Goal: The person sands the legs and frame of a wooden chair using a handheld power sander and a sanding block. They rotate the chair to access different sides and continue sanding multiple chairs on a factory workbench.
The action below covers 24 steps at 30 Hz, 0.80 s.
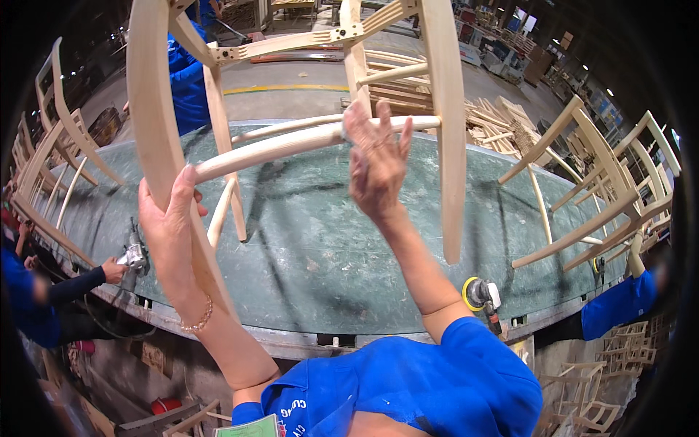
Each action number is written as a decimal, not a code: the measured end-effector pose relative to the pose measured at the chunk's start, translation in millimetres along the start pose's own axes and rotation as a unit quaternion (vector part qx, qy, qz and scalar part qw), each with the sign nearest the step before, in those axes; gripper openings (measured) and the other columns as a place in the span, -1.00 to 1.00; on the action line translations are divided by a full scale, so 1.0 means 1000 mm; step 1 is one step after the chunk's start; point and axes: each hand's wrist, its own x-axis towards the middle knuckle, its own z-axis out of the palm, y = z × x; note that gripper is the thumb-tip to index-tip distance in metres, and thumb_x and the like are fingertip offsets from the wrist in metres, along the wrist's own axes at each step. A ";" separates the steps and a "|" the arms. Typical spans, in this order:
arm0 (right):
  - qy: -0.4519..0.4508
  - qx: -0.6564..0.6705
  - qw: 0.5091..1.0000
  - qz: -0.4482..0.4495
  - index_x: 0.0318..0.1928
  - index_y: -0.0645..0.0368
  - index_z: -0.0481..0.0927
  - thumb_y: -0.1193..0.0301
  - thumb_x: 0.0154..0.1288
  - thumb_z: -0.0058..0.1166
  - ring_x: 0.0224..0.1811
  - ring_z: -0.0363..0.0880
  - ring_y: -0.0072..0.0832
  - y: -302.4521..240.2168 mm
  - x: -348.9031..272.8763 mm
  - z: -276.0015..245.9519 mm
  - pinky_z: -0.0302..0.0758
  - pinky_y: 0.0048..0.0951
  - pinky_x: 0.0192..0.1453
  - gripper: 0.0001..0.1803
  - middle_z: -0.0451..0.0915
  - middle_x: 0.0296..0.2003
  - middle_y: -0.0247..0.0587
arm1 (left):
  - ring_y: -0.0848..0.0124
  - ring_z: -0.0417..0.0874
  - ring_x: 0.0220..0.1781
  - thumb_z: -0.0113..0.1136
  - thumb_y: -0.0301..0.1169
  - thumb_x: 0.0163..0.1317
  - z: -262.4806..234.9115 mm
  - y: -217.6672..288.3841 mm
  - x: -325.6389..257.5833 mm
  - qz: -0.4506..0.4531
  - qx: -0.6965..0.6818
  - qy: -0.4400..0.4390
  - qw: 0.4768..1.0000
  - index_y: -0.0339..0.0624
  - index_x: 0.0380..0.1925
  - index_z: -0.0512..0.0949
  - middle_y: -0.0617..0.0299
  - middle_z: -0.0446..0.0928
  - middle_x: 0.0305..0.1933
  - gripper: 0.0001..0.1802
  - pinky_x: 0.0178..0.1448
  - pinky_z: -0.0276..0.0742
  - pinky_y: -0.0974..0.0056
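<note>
A bare, pale wooden chair frame (450, 175) stands in front of me on a green worktable (328, 277). My left hand (169, 218) is closed round its left leg (153, 95), with the thumb by the joint where a rounded stretcher (269, 154) meets that leg. The stretcher runs across to the right leg. Over its right part lies my right hand (378, 156), fingers spread and slightly blurred, the fingertips at the wood. To the right of the frame, near the table's front edge, rests a sander (482, 295) with a yellow pad.
At the left a co-worker's hand (114, 270) holds a grey power tool (133, 255). More chair frames stand at the left (54, 138) and right (604, 211). Behind the table are a person in blue (188, 80) and stacked wood strips (502, 124).
</note>
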 end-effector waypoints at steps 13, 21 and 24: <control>-0.005 -0.051 0.986 0.162 0.17 0.08 0.55 0.29 0.50 -0.25 0.43 0.22 -0.14 0.045 0.019 -0.022 -0.31 0.13 0.55 -0.60 0.56 0.17 -0.23 | 0.60 0.53 -0.54 0.38 0.00 0.14 0.004 -0.004 0.006 0.009 0.009 0.008 1.000 -0.25 -0.17 0.47 0.30 0.50 -0.49 -0.45 -0.43 0.49 0.50; -0.009 -0.056 0.993 0.106 0.13 0.15 0.57 0.37 0.48 -0.28 0.42 0.25 -0.17 0.016 0.004 -0.028 -0.22 0.09 0.54 -0.61 0.59 0.12 -0.28 | 0.61 0.50 -0.54 0.36 0.02 0.15 0.000 -0.002 0.001 0.002 0.020 0.024 0.999 -0.22 -0.18 0.49 0.32 0.48 -0.50 -0.46 -0.42 0.46 0.50; -0.018 -0.089 0.983 0.157 0.12 0.20 0.57 0.36 0.49 -0.29 0.38 0.29 -0.14 0.042 0.015 -0.036 -0.18 0.06 0.54 -0.61 0.60 0.08 -0.22 | 0.60 0.49 -0.54 0.35 0.02 0.16 0.007 0.001 0.000 -0.007 0.018 0.024 1.000 -0.20 -0.18 0.50 0.33 0.46 -0.51 -0.48 -0.41 0.44 0.50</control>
